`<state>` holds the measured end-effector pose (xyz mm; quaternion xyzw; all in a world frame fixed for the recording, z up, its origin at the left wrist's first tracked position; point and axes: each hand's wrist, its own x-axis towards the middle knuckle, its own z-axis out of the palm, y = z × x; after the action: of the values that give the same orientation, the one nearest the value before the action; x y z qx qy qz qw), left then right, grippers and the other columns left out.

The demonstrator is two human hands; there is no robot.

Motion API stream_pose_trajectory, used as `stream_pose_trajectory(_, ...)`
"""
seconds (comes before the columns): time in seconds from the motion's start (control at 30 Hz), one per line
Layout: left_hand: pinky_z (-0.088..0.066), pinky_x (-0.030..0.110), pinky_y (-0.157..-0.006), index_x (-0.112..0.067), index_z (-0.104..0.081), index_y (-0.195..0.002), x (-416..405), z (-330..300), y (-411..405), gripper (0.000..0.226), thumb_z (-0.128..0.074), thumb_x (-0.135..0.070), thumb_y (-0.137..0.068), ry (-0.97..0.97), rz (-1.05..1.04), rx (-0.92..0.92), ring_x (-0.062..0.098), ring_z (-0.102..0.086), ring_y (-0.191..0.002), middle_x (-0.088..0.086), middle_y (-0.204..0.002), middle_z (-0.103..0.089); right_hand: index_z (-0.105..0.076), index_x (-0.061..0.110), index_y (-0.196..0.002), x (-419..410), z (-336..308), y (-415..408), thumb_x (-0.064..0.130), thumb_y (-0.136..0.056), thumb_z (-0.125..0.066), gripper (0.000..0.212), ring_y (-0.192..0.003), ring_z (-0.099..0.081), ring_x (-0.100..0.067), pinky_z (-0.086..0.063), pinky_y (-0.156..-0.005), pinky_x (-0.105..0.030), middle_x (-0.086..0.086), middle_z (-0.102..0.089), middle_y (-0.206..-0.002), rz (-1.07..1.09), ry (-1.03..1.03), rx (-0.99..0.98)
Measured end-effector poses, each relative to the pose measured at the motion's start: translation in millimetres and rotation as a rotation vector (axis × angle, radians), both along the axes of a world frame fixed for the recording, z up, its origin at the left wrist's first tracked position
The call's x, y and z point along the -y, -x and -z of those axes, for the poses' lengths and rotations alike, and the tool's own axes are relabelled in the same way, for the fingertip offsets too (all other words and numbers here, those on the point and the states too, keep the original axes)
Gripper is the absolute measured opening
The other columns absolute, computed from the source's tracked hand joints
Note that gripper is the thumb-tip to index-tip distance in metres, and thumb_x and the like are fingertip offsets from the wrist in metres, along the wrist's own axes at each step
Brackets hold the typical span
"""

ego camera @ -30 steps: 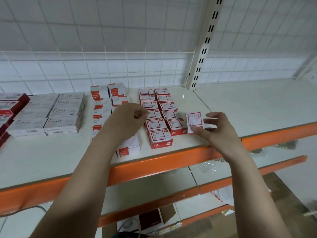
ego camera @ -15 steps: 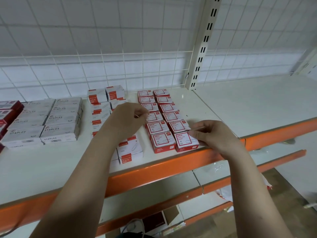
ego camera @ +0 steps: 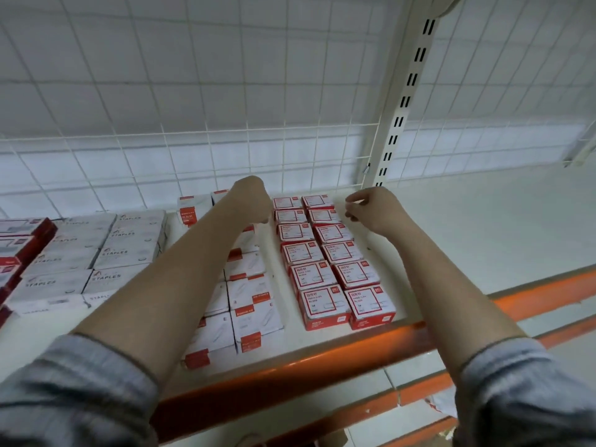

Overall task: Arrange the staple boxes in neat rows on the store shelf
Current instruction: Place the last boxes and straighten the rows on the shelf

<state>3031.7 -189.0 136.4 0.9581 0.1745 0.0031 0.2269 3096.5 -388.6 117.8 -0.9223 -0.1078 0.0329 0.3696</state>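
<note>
Red staple boxes lie in two neat columns running from the shelf's back to its orange front edge. To their left, white and red boxes form two columns, partly hidden under my left forearm. My left hand is far back between these groups, its fingers curled downward and hidden from view. My right hand hovers beside the rearmost red boxes, just right of them, fingers loosely curled and holding nothing I can see.
Grey boxes marked STAPLES are stacked at the left, with dark red boxes beyond them. A wire grid backs the shelf. A slotted upright stands behind the red boxes. The white shelf board extends right.
My right hand set a red box down at the front of the right column, let go and moved to the back. My left hand also reached farther back.
</note>
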Motion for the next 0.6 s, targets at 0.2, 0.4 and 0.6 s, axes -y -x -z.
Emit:
stream_pose_trajectory(0.2,-0.050,0.028,-0.067,-0.004,-0.055,-0.079,4,19,-27,0.014,-0.050,-0.009,-0.091,0.036,-0.077,-0.007,0.022,-0.058,-0.074,0.010,-0.081,-0.059,-0.055,0.009,-0.127,-24,4,-55,0.017,-0.092,-0.053,0.036,-0.102,-0.063,-0.021,-0.046,-0.092,-0.029,-0.011,-0.067,-0.112,-0.205,0.165,0.027)
stream_pose_trajectory(0.4,-0.040,0.021,-0.051,-0.009,-0.057,-0.080,11,24,-28,0.017,-0.047,-0.013,-0.092,0.049,-0.238,0.048,0.012,-0.046,-0.057,0.000,-0.067,-0.050,-0.066,0.005,-0.108,-26,13,-72,0.012,-0.090,-0.056,0.022,-0.090,-0.067,-0.021,-0.050,-0.087,-0.029,-0.011,-0.071,-0.099,-0.341,0.124,0.019)
stream_pose_trajectory(0.6,-0.050,0.033,-0.088,-0.005,-0.066,-0.110,24,26,-23,0.028,-0.047,-0.017,-0.095,-0.022,-0.279,0.023,0.024,-0.061,-0.098,0.010,-0.108,-0.066,-0.068,0.006,-0.084,-19,13,-76,0.010,-0.086,-0.060,0.009,-0.073,-0.062,-0.018,-0.052,-0.080,-0.033,-0.014,-0.070,-0.081,-0.403,0.035,-0.001)
